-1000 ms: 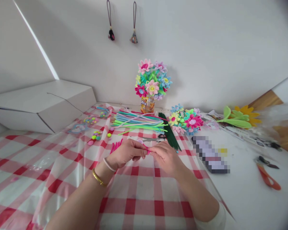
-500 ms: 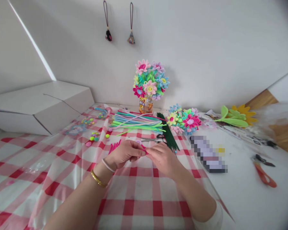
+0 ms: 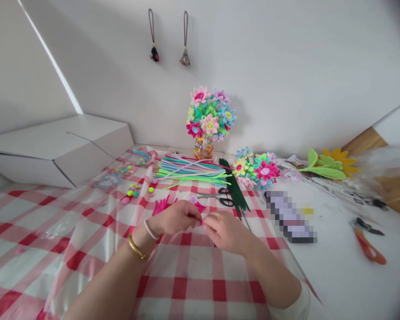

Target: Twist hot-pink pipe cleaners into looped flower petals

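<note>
jar label (image 3: 204, 143) blurred, no readable text

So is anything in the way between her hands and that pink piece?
No. The left hand and right hand already pinch the pink piece between their fingertips; nothing visible lies between them.

Soft, even daylight fills my view, and a bright diagonal streak crosses the wall (image 3: 50, 60) at upper left. My hands and the flower bunch (image 3: 209, 116) cast only faint shadows. The wide lens bends lines at the edges, the right corners darken, the far right blurs, and one patch (image 3: 290, 216) is pixelated.
</note>
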A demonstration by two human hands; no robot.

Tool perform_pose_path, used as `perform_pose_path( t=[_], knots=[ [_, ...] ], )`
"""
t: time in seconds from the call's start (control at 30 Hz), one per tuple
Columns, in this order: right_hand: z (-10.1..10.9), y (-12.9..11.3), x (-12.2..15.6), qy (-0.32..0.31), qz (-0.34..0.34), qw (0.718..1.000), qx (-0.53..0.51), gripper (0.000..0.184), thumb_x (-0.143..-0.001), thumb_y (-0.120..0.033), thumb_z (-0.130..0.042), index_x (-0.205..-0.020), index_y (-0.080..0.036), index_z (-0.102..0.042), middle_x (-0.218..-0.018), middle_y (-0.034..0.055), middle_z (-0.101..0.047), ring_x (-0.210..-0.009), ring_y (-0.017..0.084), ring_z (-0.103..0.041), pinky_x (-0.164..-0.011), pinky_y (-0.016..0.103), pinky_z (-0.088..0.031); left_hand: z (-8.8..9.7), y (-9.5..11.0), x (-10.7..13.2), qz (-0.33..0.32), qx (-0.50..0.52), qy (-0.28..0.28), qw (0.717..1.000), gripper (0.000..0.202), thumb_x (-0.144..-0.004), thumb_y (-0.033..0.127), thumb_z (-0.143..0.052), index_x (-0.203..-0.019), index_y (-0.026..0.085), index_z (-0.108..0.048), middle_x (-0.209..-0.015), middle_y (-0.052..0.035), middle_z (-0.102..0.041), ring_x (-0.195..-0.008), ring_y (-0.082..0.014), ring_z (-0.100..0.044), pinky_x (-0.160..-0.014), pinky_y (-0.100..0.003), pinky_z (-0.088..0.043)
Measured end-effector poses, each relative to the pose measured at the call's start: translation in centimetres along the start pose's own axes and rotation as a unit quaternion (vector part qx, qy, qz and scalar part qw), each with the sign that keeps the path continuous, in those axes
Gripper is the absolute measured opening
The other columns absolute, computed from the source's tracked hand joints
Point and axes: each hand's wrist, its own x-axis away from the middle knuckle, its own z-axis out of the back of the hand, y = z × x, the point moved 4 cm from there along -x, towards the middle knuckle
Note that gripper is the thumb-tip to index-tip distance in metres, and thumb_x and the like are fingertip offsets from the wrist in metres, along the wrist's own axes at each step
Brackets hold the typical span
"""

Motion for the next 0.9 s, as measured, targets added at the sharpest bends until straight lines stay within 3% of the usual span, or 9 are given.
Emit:
perform_pose_path(
  t=[0.13, 0.27, 0.33, 0.4, 0.5, 0.57, 0.73, 0.8, 0.9],
  knots=[
    [-0.3, 1.6, -0.1, 0.043, -0.13, 0.955, -0.263, 0.02, -0.081, -0.017, -0.045, -0.064, -0.018, -0.055, -0.055, -0.0029, -0.045, -0.05, 0.009, -0.039, -0.048, 0.023, -0.029, 0.0, 2.3, 0.3, -0.2, -0.152, 0.083, 0.964, 0.021, -0.083, 0.023, -0.048, -0.075, 0.016, -0.066, -0.067, -0.0043, -0.061, -0.062, -0.0123, -0.053, -0.06, -0.023, -0.04],
    [-2.5, 2.7, -0.1, 0.069, -0.238, 0.768, -0.59, 0.018, -0.079, -0.026, -0.048, -0.063, -0.019, -0.047, -0.048, -0.008, -0.028, -0.04, 0.006, -0.017, -0.039, 0.02, -0.016, -0.4, 3.9, 1.3, -0.311, -0.32, 0.194, 0.874, 0.023, -0.085, 0.016, -0.042, -0.08, 0.014, -0.064, -0.07, -0.0065, -0.062, -0.062, -0.0134, -0.05, -0.064, -0.028, -0.038],
    [-3.1, 2.7, -0.3, 0.073, -0.241, 0.72, -0.647, 0.02, -0.079, -0.031, -0.05, -0.064, -0.02, -0.044, -0.05, -0.0086, -0.025, -0.041, 0.006, -0.014, -0.038, 0.019, -0.014, -0.5, 4.1, 1.4, -0.312, -0.345, 0.221, 0.857, 0.023, -0.085, 0.015, -0.041, -0.08, 0.014, -0.063, -0.07, -0.0064, -0.062, -0.061, -0.0132, -0.048, -0.064, -0.03, -0.037],
    [-2.8, 2.8, -0.4, 0.079, -0.226, 0.775, -0.586, 0.021, -0.082, -0.035, -0.048, -0.067, -0.02, -0.047, -0.051, -0.0075, -0.029, -0.042, 0.007, -0.019, -0.039, 0.02, -0.019, -0.2, 3.7, 1.2, -0.273, -0.286, 0.24, 0.886, 0.022, -0.084, 0.016, -0.043, -0.075, 0.015, -0.064, -0.068, -0.0052, -0.061, -0.062, -0.0127, -0.049, -0.064, -0.029, -0.037],
    [-0.7, 2.6, -0.5, 0.131, -0.152, 0.934, -0.297, 0.018, -0.085, -0.032, -0.047, -0.078, -0.019, -0.056, -0.064, -0.0001, -0.049, -0.057, 0.012, -0.044, -0.053, 0.024, -0.036, 0.5, 1.9, 0.2, -0.111, -0.069, 0.23, 0.964, 0.018, -0.078, 0.022, -0.054, -0.068, 0.014, -0.064, -0.059, -0.002, -0.057, -0.056, -0.0109, -0.047, -0.054, -0.024, -0.036],
    [0.6, 1.8, -0.5, 0.15, -0.08, 0.979, -0.114, 0.016, -0.087, -0.026, -0.044, -0.088, -0.019, -0.058, -0.08, 0.0058, -0.057, -0.076, 0.017, -0.051, -0.068, 0.03, -0.039, 0.4, 0.6, -0.1, -0.004, 0.099, 0.186, 0.977, 0.016, -0.071, 0.027, -0.062, -0.066, 0.013, -0.065, -0.052, 0.0005, -0.052, -0.048, -0.0086, -0.043, -0.046, -0.022, -0.031],
    [1.4, -0.1, -0.2, 0.1, 0.043, 0.994, 0.03, 0.017, -0.085, -0.015, -0.04, -0.076, -0.017, -0.054, -0.068, 0.0044, -0.054, -0.068, 0.017, -0.047, -0.067, 0.032, -0.035, -0.6, 0.0, 0.0, 0.074, 0.31, 0.055, 0.946, 0.019, -0.062, 0.028, -0.071, -0.061, 0.011, -0.064, -0.047, 0.0005, -0.051, -0.04, -0.0058, -0.037, -0.04, -0.021, -0.023],
    [1.2, -0.1, 0.0, 0.112, 0.02, 0.993, -0.038, 0.017, -0.082, -0.015, -0.041, -0.068, -0.018, -0.05, -0.061, 0.0007, -0.048, -0.06, 0.014, -0.042, -0.06, 0.029, -0.033, -0.8, 0.3, 0.0, 0.054, 0.284, 0.037, 0.956, 0.02, -0.065, 0.031, -0.069, -0.065, 0.011, -0.066, -0.048, 0.0008, -0.051, -0.039, -0.0057, -0.036, -0.04, -0.021, -0.024],
    [-0.1, 0.9, 0.0, 0.163, -0.101, 0.955, -0.228, 0.023, -0.081, -0.018, -0.041, -0.058, -0.019, -0.043, -0.053, -0.0036, -0.037, -0.05, 0.011, -0.034, -0.049, 0.025, -0.026, -0.5, 1.4, 0.0, -0.05, 0.159, 0.1, 0.981, 0.018, -0.072, 0.03, -0.064, -0.072, 0.012, -0.067, -0.055, -0.0013, -0.055, -0.047, -0.0084, -0.043, -0.045, -0.022, -0.033]
  ],
)
